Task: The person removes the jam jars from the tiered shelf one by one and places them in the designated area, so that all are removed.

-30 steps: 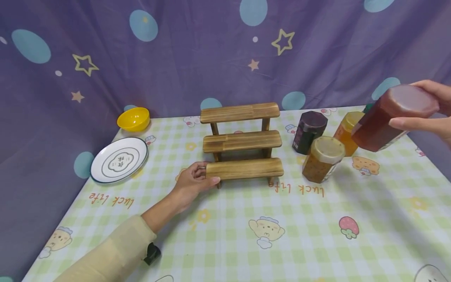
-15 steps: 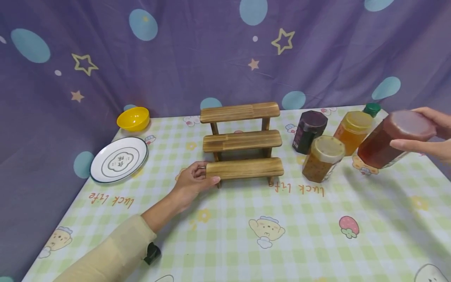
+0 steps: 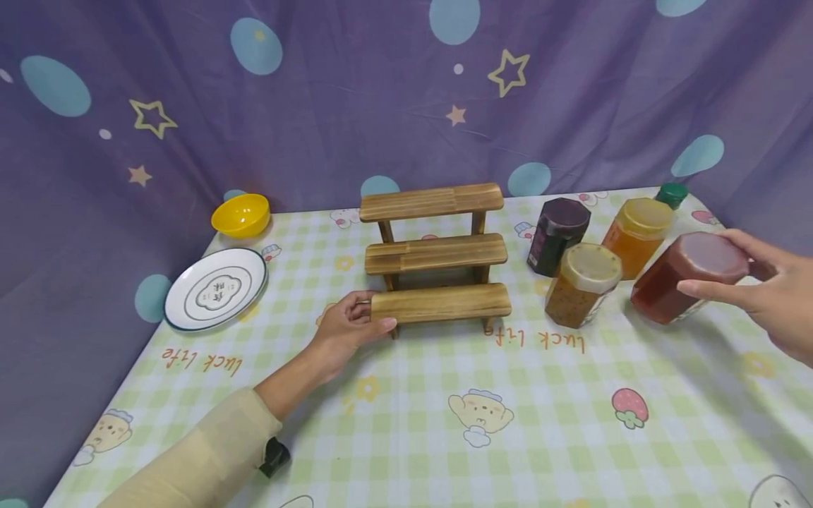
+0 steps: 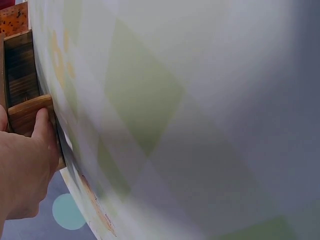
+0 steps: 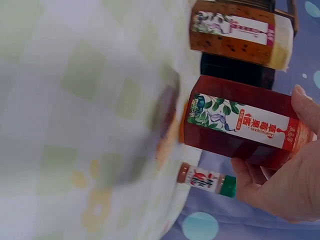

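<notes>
In the head view my left hand [image 3: 346, 331] grips the left end of the lowest step of a three-step wooden shelf [image 3: 441, 303], thumb at the front. The left wrist view shows a fingertip against the wood [image 4: 30, 112]. My right hand [image 3: 778, 289] holds a jar of red jam [image 3: 663, 286] near its lid, thumb and fingers on opposite sides. In the right wrist view the jar's label [image 5: 245, 122] faces the camera, and its base is close over the cloth, above a shadow. Left of it stands a brown jam jar [image 3: 574, 296] with a pale lid.
A dark jar [image 3: 552, 243] and an amber jar [image 3: 635, 243] stand behind the brown one. A small green-capped bottle [image 5: 205, 179] is farther back. At the left are a white plate [image 3: 190, 282] and a yellow bowl [image 3: 238, 219]. A purple curtain [image 3: 349, 106] borders the table.
My right hand has lowered the red jam jar toward the table, and drawn it slightly left in the last half second. The green-capped bottle shows more fully. My left hand keeps its place on the shelf.
</notes>
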Available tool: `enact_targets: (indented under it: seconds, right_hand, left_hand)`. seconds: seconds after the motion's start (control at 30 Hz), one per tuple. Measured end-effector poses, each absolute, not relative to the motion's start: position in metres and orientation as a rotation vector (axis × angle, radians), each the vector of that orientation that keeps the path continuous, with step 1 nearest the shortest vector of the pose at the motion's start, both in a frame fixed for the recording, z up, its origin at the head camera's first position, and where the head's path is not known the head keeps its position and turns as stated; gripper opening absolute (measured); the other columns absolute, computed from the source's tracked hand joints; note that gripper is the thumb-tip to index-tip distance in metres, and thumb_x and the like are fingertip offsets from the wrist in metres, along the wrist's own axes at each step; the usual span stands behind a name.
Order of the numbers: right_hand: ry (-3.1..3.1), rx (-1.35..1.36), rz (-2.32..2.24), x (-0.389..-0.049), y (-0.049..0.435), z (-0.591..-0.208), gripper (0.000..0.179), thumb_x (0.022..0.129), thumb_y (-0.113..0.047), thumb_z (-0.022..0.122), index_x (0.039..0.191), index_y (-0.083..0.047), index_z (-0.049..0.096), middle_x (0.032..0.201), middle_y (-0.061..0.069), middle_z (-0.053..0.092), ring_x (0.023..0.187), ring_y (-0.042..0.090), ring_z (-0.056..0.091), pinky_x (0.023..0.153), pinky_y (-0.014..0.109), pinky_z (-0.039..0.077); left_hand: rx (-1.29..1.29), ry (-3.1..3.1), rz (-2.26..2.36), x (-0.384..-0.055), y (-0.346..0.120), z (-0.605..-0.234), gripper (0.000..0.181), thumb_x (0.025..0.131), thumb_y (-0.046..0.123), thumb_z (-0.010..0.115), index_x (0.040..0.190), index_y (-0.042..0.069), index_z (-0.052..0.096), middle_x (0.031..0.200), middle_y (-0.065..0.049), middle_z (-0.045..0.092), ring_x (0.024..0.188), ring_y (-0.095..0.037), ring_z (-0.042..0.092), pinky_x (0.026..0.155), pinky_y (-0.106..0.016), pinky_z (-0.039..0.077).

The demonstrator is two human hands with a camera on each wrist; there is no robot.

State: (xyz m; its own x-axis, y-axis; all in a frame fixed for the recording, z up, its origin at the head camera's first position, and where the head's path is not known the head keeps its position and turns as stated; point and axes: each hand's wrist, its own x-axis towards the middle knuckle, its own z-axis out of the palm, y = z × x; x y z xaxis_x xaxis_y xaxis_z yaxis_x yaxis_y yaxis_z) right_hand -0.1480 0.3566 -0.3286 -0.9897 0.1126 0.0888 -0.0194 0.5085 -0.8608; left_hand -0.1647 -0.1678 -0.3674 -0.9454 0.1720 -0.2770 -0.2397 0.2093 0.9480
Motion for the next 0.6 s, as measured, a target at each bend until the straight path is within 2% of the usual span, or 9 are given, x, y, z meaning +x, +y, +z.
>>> enact_targets:
  seconds: [0.03,0.07,0.13,0.17,0.23,0.27,0.43,0.53,0.6]
  right_hand:
    - [-2.653,-0.132,1.466,-0.147,0.357,-0.33,0.073,0.083,-0.015,0.077,0.145,-0.032,0.043,0.14,-0.008,0.048,0.082,0.004,0.046,0.04,0.027,0.029]
    - [-2.704,-0.179,1.414,-0.145,0.356,-0.331,0.076,0.084,-0.022,0.077,0.147,-0.036,0.038,0.148,-0.002,0.04,0.09,0.006,0.047,0.039,0.028,0.03]
    - [-2.782,-0.237,1.364,-0.144,0.355,-0.334,0.085,0.083,-0.032,0.077,0.151,-0.038,0.026,0.158,0.007,0.021,0.114,0.013,0.05,0.066,0.025,0.051]
    - [-2.808,-0.257,1.347,-0.143,0.354,-0.335,0.088,0.083,-0.035,0.076,0.152,-0.037,0.022,0.158,0.013,0.013,0.134,0.018,0.036,0.084,0.031,0.051]
    - [-2.854,-0.273,1.3,-0.143,0.353,-0.338,0.093,0.082,-0.04,0.076,0.153,-0.034,0.018,0.158,0.016,0.011,0.14,0.036,0.026,0.097,0.041,0.046]
    - [-2.868,-0.275,1.284,-0.143,0.352,-0.339,0.093,0.081,-0.043,0.076,0.153,-0.035,0.017,0.158,0.015,0.01,0.144,0.039,0.005,0.105,0.052,0.036]
    - [-2.894,-0.248,1.26,-0.144,0.355,-0.343,0.091,0.08,-0.046,0.076,0.152,-0.042,0.021,0.159,0.011,0.011,0.142,0.046,0.005,0.095,0.075,0.025]
    - [-2.904,-0.211,1.199,-0.144,0.355,-0.343,0.086,0.079,-0.046,0.077,0.15,-0.042,0.028,0.154,0.0,0.032,0.141,0.046,0.013,0.093,0.067,0.034]
    - [-2.909,-0.189,1.148,-0.145,0.355,-0.343,0.083,0.079,-0.046,0.077,0.149,-0.041,0.033,0.14,-0.01,0.044,0.141,0.044,0.02,0.089,0.048,0.041]
  left_hand:
    - [-0.063,2.166,1.793,-0.165,-0.168,-0.367,0.071,0.085,0.021,0.076,0.143,0.009,0.037,0.141,-0.014,0.043,0.135,-0.031,0.036,0.106,-0.044,0.04]
    - [-0.062,2.163,1.795,-0.165,-0.168,-0.367,0.071,0.085,0.021,0.076,0.143,0.009,0.037,0.141,-0.014,0.044,0.135,-0.031,0.036,0.106,-0.044,0.04]
    - [-0.061,2.163,1.795,-0.165,-0.167,-0.367,0.071,0.085,0.021,0.076,0.143,0.009,0.037,0.141,-0.014,0.044,0.135,-0.031,0.036,0.106,-0.044,0.04]
    - [-0.06,2.166,1.794,-0.165,-0.168,-0.367,0.071,0.085,0.021,0.075,0.143,0.009,0.037,0.141,-0.014,0.044,0.135,-0.031,0.036,0.106,-0.044,0.04]
    - [-0.058,2.17,1.791,-0.165,-0.168,-0.367,0.071,0.085,0.021,0.076,0.143,0.009,0.037,0.141,-0.014,0.044,0.135,-0.032,0.036,0.106,-0.044,0.04]
    - [-0.056,2.173,1.79,-0.165,-0.167,-0.367,0.071,0.085,0.021,0.076,0.143,0.009,0.037,0.141,-0.014,0.044,0.135,-0.032,0.036,0.106,-0.044,0.04]
    - [-0.051,2.181,1.791,-0.165,-0.167,-0.367,0.07,0.084,0.022,0.076,0.142,0.01,0.039,0.138,-0.014,0.048,0.133,-0.031,0.039,0.104,-0.043,0.042]
    - [-0.052,2.18,1.796,-0.165,-0.167,-0.368,0.069,0.084,0.021,0.076,0.142,0.009,0.039,0.137,-0.014,0.049,0.132,-0.03,0.041,0.104,-0.042,0.042]
    - [-0.048,2.176,1.799,-0.165,-0.167,-0.368,0.069,0.085,0.02,0.076,0.142,0.009,0.039,0.138,-0.015,0.048,0.133,-0.03,0.04,0.105,-0.043,0.042]
